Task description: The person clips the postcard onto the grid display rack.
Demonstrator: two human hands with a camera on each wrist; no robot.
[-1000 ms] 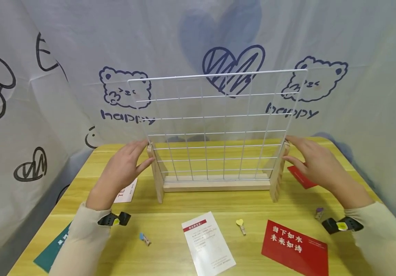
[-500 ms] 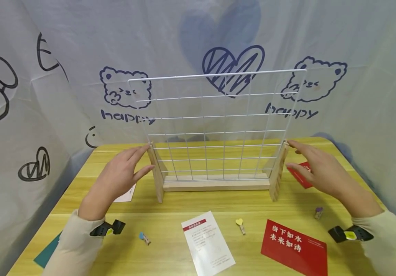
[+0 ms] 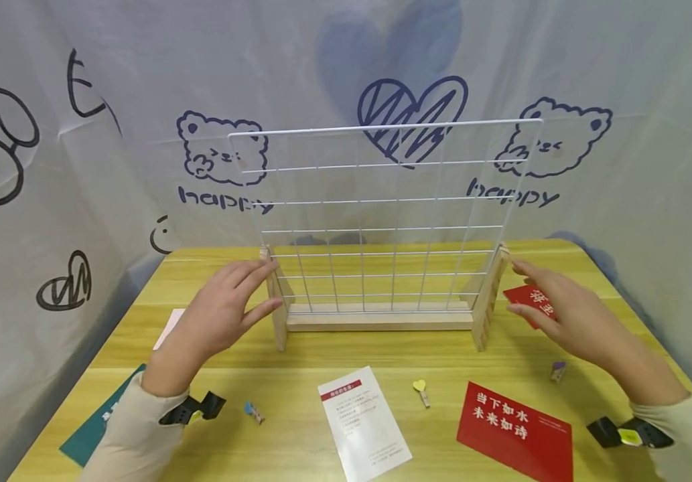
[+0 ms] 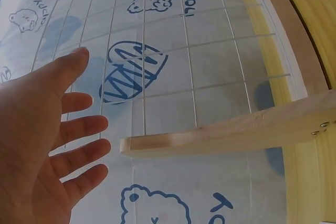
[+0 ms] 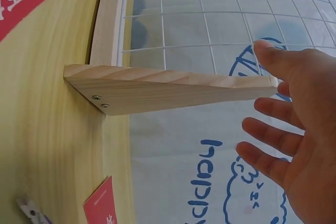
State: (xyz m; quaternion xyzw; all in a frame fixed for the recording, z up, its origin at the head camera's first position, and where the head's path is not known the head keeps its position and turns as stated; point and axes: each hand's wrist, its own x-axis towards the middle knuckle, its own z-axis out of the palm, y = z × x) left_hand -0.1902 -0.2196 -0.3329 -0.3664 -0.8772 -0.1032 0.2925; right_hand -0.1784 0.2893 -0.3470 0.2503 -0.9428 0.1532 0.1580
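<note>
A white wire grid (image 3: 394,201) stands upright, leaning slightly back, in a pale wooden base (image 3: 378,323) with a side post at each end. My left hand (image 3: 216,311) is beside the left post (image 4: 210,136), fingers extended and holding nothing; the left wrist view shows a gap between them. My right hand (image 3: 581,321) hovers just outside the right post (image 5: 178,90), fingers spread and lightly bent, with nothing in them. Near the front lie small clothespins: one blue (image 3: 254,412), one with a yellow heart (image 3: 421,393) and one purple (image 3: 557,371).
Between the forearms lie a white printed card (image 3: 365,425) and a red card (image 3: 514,428). Another red card (image 3: 529,304) is by my right hand. A green card (image 3: 95,425) and a pale card (image 3: 167,328) lie at left. A drawn-on curtain (image 3: 321,67) surrounds the table.
Both hands have come away from the tops of the posts. They have moved down toward me, the right one also outward. The grid and base stay in place.
</note>
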